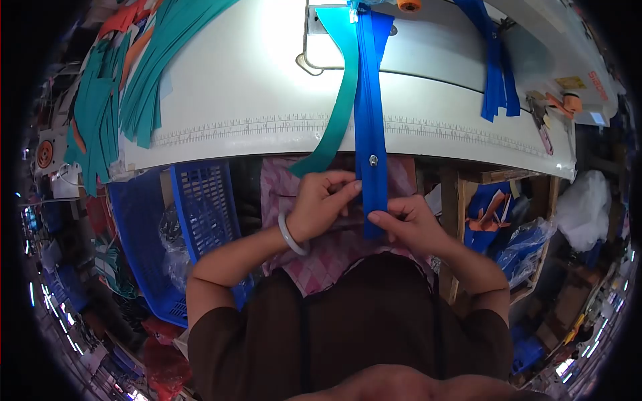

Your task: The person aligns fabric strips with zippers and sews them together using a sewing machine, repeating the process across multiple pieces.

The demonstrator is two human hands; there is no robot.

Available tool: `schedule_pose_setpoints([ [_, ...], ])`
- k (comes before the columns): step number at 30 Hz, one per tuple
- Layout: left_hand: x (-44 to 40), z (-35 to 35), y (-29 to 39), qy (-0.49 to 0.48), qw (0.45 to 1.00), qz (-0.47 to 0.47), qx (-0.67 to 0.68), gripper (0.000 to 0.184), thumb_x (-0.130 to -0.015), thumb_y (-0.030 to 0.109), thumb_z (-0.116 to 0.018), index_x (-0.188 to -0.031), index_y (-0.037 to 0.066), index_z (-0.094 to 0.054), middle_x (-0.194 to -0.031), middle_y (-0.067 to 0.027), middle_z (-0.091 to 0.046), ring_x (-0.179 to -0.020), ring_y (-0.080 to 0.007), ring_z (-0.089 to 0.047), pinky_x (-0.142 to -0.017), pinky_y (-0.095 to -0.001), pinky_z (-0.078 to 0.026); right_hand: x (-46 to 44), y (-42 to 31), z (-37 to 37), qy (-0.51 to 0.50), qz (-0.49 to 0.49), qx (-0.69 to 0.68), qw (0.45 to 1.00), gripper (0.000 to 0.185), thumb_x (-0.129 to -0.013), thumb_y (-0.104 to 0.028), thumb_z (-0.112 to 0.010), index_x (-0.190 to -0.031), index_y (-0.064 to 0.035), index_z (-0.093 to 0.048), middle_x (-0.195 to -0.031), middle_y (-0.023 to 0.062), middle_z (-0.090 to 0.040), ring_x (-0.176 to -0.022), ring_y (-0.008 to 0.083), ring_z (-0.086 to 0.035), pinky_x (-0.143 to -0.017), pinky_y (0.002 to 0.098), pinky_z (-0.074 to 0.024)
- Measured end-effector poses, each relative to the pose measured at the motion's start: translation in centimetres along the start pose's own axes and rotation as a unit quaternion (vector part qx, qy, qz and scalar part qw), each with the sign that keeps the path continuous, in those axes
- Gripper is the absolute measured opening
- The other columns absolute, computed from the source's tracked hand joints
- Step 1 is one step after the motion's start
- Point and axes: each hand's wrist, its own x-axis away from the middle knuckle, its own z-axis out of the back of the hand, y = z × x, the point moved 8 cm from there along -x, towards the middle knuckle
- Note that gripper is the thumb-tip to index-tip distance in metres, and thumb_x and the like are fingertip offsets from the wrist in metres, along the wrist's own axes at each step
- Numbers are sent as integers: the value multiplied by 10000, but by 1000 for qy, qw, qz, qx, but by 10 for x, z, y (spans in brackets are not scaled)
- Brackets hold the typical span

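Note:
A long blue zipper strip (372, 127) runs from the sewing machine's needle area down over the table's front edge, with a metal slider on its lower part. My left hand (326, 202) pinches the strip's left edge below the table edge. On the other side my right hand (409, 222) has thumb and fingers closed on the strip near its lower end. A teal strip (340, 113) lies left of the zipper and curves down over the edge, its end close to my left hand. Both strips meet under the machine's presser area (356, 12), which is partly cut off.
Teal strips (150, 87) are piled at the table's left. More blue zipper pieces (493, 67) hang at the right by the machine body (568, 60). Below the white table (234, 137) are a blue basket (204, 200) at left and a wooden-framed bin (461, 200) at right.

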Motion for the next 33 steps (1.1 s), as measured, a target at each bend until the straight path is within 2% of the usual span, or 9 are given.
schedule_pose_setpoints([
  [4, 11, -8, -5, -15, 991, 34, 132, 261, -1004, 168, -663, -1137, -51, -711, -704, -53, -675, -509, -64, -571, -478, -174, -421, -6, 0, -5, 20, 19, 33, 999, 283, -988, -153, -687, -733, -31, -691, -561, -20, -582, -477, 43, -423, -467, 208, -326],
  [12, 15, -11, 1, -46, 992, 78, 92, 260, -1026, 196, -640, -1082, -47, -714, -675, -57, -667, -434, -69, -536, -397, -178, -384, -4, -13, 9, 11, 130, 292, 947, 194, -957, -138, -710, -798, -27, -704, -655, 20, -626, -530, 94, -478, -492, 247, -357],
  [14, 18, -12, 2, -57, 989, 84, 108, 270, -1030, 208, -638, -1069, -49, -713, -664, -56, -663, -418, -72, -529, -377, -181, -375, 24, -61, 28, 266, 378, 400, 791, 50, -913, -93, -721, -900, -46, -728, -853, 57, -677, -669, 149, -573, -558, 267, -413],
  [19, 20, -17, 8, -91, 974, 119, 170, 300, -1036, 237, -638, -1058, -53, -711, -611, -43, -637, -392, -70, -511, -369, -178, -360, 12, -82, -3, 180, 551, 555, 597, 78, -862, -66, -702, -938, -84, -704, -917, 70, -640, -784, 182, -576, -646, 297, -451],
  [25, 19, -7, 5, -141, 948, 180, 223, 230, -1010, 203, -661, -1096, -2, -718, -745, -76, -689, -494, -109, -591, -424, -199, -417, 13, -98, -18, 146, 601, 578, 533, 145, -838, -32, -699, -980, -39, -727, -952, 104, -654, -818, 195, -635, -626, 304, -460],
  [26, 10, 11, 36, -101, 995, -5, -23, 217, -995, 191, -665, -1106, 13, -718, -804, -84, -697, -554, -128, -619, -464, -208, -447, 12, -99, -18, 131, 594, 581, 541, 141, -834, -31, -698, -972, -35, -724, -952, 107, -652, -816, 194, -626, -627, 303, -457],
  [27, 11, 17, 72, -51, 944, -188, -266, 210, -980, 180, -669, -1116, 28, -718, -862, -92, -706, -614, -147, -646, -503, -218, -476, 12, -100, -18, 116, 586, 584, 550, 137, -830, -31, -698, -964, -30, -722, -953, 111, -650, -815, 193, -618, -628, 302, -455],
  [29, 34, -4, 113, 58, 582, -481, -653, 214, -951, 157, -678, -1136, 57, -718, -979, -109, -722, -733, -186, -702, -583, -236, -536, 11, -102, -18, 84, 569, 588, 569, 129, -822, -30, -697, -948, -21, -717, -954, 118, -647, -812, 190, -600, -629, 300, -450],
  [33, 2, -13, 129, 53, 554, -496, -666, 277, -887, 109, -699, -1161, 73, -708, -1109, -113, -705, -916, -236, -711, -729, -279, -576, 8, -103, -30, 18, 540, 647, 538, 109, -807, -20, -700, -915, -17, -709, -952, 123, -647, -785, 186, -556, -637, 286, -439],
])
